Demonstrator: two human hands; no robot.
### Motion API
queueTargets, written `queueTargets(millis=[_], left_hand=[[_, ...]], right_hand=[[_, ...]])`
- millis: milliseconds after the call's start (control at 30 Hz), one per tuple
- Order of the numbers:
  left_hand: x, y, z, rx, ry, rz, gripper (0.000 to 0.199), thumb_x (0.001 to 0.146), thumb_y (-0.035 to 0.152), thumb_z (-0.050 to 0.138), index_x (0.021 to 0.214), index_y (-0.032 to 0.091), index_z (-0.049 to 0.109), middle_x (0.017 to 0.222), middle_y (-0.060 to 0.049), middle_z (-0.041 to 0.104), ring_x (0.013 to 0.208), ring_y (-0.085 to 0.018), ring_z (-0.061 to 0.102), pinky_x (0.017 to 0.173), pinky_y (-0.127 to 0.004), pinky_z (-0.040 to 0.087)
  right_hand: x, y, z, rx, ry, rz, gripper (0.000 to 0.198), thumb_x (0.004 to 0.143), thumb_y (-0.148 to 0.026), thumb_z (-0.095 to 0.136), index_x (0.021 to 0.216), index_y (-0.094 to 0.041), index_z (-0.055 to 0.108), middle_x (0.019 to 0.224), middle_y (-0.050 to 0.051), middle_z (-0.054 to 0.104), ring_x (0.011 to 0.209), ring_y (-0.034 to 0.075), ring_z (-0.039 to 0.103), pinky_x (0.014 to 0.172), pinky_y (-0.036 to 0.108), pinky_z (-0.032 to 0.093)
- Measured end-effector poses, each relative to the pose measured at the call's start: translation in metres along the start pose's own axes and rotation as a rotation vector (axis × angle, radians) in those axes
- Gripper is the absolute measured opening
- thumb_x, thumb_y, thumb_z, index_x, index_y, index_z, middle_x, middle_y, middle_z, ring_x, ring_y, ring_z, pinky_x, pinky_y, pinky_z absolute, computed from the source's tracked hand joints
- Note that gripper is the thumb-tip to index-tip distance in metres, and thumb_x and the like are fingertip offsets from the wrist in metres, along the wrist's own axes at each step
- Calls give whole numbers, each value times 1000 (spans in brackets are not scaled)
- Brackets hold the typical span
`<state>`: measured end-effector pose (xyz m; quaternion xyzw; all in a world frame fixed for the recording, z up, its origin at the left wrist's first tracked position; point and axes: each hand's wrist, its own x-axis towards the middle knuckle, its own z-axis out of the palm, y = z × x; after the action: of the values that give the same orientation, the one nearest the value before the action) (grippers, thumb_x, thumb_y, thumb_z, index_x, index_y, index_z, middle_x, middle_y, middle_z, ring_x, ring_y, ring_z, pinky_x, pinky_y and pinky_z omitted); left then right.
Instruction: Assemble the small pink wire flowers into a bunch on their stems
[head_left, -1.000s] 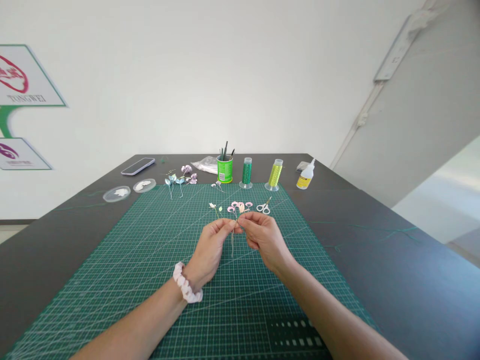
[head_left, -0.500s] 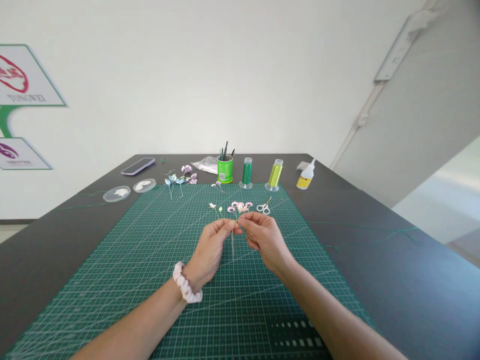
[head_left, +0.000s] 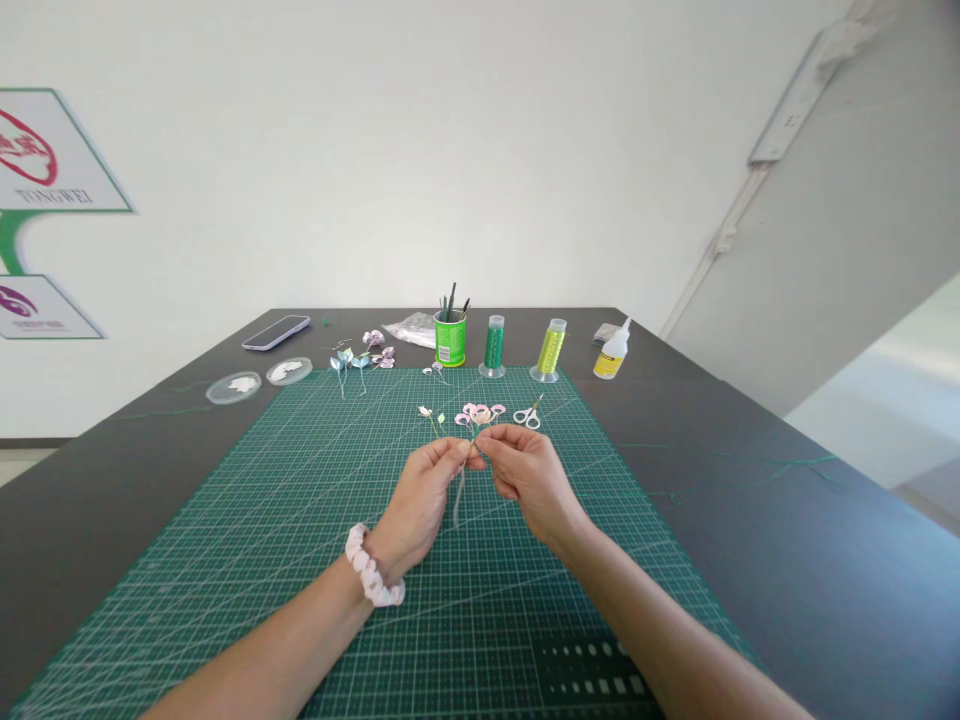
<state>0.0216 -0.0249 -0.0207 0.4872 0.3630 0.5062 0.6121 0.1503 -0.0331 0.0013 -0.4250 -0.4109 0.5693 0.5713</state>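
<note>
My left hand, with a pale scrunchie on its wrist, pinches the stems of a small pink flower spray. Pink and peach petals show just beyond the fingertips. My right hand is closed beside it, thumb and forefinger pinching at the same stems; fingers hide the exact point of contact. A thin greyish strand hangs below the left fingers over the green cutting mat. Just past the hands lie a small white flower with a green stem and white-handled scissors.
Behind stand a green can of tools, a dark green thread spool, a yellow-green spool and a glue bottle. At left are blue flowers, two clear dishes and a phone. Loose green thread lies right.
The hanging strand has swung to the left and curved. Both hands stay nearly in place, still pinching at the stems; the flower spray has turned slightly.
</note>
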Motion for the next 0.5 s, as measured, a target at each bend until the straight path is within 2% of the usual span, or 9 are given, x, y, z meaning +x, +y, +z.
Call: queueTargets(millis=[267, 500], left_hand=[[-1, 1, 2, 5, 6, -13, 21, 79, 34, 64, 67, 17, 66, 72, -4, 64, 78, -19, 51, 83, -35, 38], [-3, 3, 1, 0, -8, -31, 22, 81, 34, 64, 68, 17, 66, 72, -3, 61, 74, -17, 50, 77, -33, 38]], right_hand=[[0, 1, -1, -8, -3, -11, 21, 64, -35, 73, 64, -16, 64, 49, -6, 51, 35, 3, 27, 32, 19, 19], [-2, 0, 0, -8, -5, -12, 21, 65, -35, 73, 64, -16, 63, 49, -6, 52, 35, 3, 27, 32, 19, 20]])
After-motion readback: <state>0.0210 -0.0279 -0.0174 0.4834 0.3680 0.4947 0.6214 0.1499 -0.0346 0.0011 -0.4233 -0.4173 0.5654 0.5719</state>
